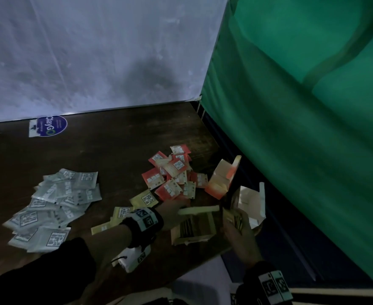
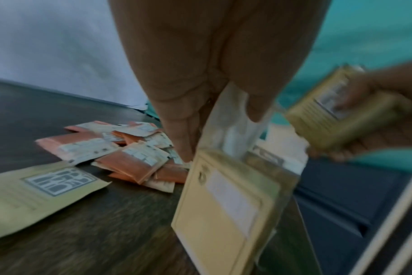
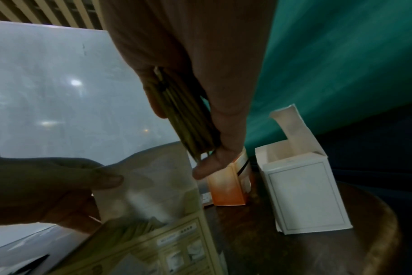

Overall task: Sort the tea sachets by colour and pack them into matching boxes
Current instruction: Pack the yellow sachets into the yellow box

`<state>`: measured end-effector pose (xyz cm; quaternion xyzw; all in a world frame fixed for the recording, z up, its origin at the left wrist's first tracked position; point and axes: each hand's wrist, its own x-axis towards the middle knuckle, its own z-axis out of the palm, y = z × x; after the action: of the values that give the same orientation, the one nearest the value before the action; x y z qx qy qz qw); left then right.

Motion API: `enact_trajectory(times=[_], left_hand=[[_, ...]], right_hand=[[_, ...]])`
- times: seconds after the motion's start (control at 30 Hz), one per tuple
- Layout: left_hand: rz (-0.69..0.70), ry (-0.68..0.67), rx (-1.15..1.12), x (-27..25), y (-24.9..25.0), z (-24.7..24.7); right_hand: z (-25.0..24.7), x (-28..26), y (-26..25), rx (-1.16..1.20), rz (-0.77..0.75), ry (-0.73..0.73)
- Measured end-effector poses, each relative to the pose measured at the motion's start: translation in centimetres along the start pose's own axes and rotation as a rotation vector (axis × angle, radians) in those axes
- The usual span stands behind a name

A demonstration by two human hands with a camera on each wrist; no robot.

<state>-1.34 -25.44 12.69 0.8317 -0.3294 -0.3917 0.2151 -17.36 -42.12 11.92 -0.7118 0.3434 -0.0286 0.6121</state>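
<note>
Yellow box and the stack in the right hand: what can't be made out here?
- Yellow box fill: head view dim, left hand covers its mouth; left wrist view blurred.
- Count of yellow sachets in the right hand: edges merge, fingers wrap the stack.
- Print on the box: blurred in both wrist views.
- White box contents: its wall hides the inside.

Dark brown wood grain on the desk (image 1: 106, 155). Pale grey-white sachets (image 1: 55, 205) with black-and-white code squares, heaped at the left. Orange-red sachets (image 1: 172, 172) with white labels, piled at the middle. Yellow sachets (image 1: 145, 199) with dark printed squares. Yellow box (image 1: 194, 227) with a pale flap; olive-yellow stack of sachets (image 3: 188, 119) in the right hand (image 1: 239, 225). Orange-and-white box (image 1: 223, 179); plain white box (image 3: 301, 195) with a thin grey outline. Blue round sticker (image 1: 52, 126) with white lettering. Green cloth (image 1: 302, 106); whitish sheet (image 1: 93, 51) behind. Black sleeve (image 1: 49, 271).
</note>
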Motion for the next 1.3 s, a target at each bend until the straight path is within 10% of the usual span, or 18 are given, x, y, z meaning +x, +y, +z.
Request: enact_trajectory(times=[0.43, 0.77, 1.03, 1.3], left_hand=[[0.147, 0.298, -0.029, -0.1, -1.4, 0.9], [0.214, 0.375, -0.084, 0.0, -1.9, 1.5], [0.15, 0.285, -0.097, -0.1, -2.5, 2.1], [-0.047, 0.35, -0.043, -3.2, -9.6, 1.1]], right_hand=[[8.5, 1.6, -2.0, -1.179, -0.023, -0.145], [8.2, 2.9, -2.0, -1.005, 0.029, -0.017], [8.4, 3.3, -2.1, -0.932, 0.106, -0.259], [7.8, 1.2, -0.9, -1.037, -0.059, 0.043]])
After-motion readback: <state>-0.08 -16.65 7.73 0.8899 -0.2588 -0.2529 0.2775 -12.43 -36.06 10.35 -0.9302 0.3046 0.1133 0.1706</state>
